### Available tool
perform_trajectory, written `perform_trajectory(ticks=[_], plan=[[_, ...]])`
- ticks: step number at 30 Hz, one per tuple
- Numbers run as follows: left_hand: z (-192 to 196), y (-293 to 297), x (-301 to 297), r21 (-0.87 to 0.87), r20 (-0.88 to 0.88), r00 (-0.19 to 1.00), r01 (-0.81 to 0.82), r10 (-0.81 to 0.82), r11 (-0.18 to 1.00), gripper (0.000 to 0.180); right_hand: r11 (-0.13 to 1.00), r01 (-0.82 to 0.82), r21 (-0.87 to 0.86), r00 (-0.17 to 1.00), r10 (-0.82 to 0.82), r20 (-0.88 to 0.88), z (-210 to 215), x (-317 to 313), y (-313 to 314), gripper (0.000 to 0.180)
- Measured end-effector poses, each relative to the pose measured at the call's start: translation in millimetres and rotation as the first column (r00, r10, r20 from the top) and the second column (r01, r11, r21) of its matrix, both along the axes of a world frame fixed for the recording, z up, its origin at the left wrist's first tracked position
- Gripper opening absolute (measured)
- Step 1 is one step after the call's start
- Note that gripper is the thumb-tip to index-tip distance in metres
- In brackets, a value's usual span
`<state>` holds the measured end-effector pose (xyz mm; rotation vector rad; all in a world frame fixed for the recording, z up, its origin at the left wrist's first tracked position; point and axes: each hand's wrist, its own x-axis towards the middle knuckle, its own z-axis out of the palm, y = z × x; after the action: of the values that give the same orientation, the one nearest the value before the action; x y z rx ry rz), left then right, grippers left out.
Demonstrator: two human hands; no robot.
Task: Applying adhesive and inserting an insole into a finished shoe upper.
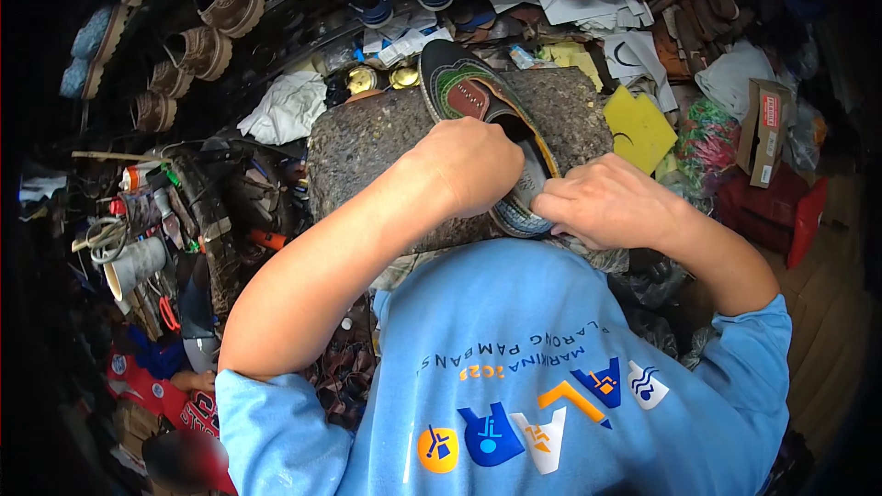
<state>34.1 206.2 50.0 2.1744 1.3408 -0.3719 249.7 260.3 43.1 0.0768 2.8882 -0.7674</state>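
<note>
A shoe [460, 95] with a black toe and green, brown and grey sections lies at a slant across a dark, rough stone-like block [358, 152]. Its toe points away from me and its opening faces up, showing a grey insole. My left hand [478, 165] is closed over the near left edge of the opening, its fingertips tucked out of sight inside. At the heel, my right hand [597, 202] pinches the rim on the right side. Whether a small piece sits between those fingers cannot be made out.
Several brown shoes [230, 5] line a curved shelf at the back. Round tins [362, 80], crumpled white paper [288, 108] and yellow sheets [640, 129] surround the block. Tools and a white cup [134, 266] crowd the left. A person in red [165, 395] is at lower left.
</note>
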Motion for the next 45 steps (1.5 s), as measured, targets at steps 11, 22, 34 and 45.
perform_trajectory(ticks=[11,22,34,45], plan=[[2.0,-2.3,23.1,-0.001,-0.050,0.992,0.114,-0.114,0.993,0.024,0.998,0.034,0.047,0.999,-0.034,-0.004,-0.4,-2.7,-4.9,0.018],[-10.2,48.2,25.9,-0.304,-0.021,0.950,0.292,-0.312,0.907,0.031,0.918,0.396,-0.028,0.907,-0.395,-0.145,-24.9,14.4,-39.6,0.036],[72.6,-61.7,-32.9,0.349,0.456,0.869,-0.375,0.195,0.859,0.067,0.310,0.737,-0.601,0.055,-0.913,-0.404,-12.9,96.9,-32.7,0.051],[29.2,-176.3,-79.2,0.220,0.237,0.747,-0.665,0.622,0.714,0.064,0.383,0.852,-0.356,-0.037,-0.634,-0.772,94.5,118.2,330.7,0.060]])
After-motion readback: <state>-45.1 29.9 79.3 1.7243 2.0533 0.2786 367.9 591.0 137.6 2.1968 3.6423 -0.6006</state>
